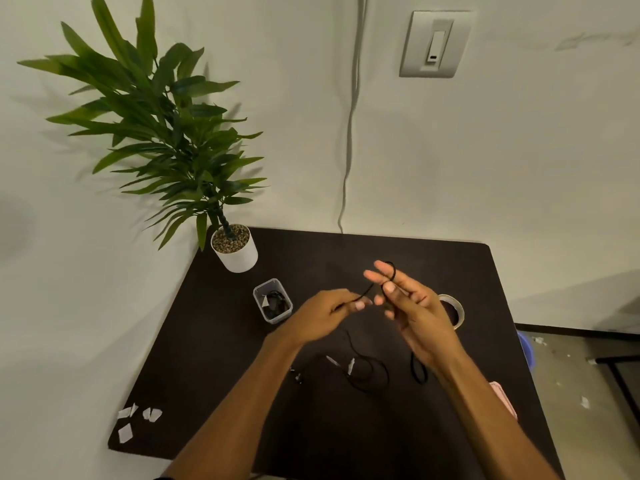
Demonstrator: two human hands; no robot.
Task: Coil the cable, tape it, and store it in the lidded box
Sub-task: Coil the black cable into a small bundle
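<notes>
The cable (367, 291) runs above the desk (214, 358) centre: the grip of the left hand (325, 313) pinches it, and the right hand (415, 310) carries a loop on its straight fingers (381, 268), thumb pressing. I would keep light tension and make equal turns side by side.

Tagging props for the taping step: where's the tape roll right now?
Head view: the tape roll lies on the black table at the right, partly hidden behind the right hand, with the clear box far to its left.
</notes>
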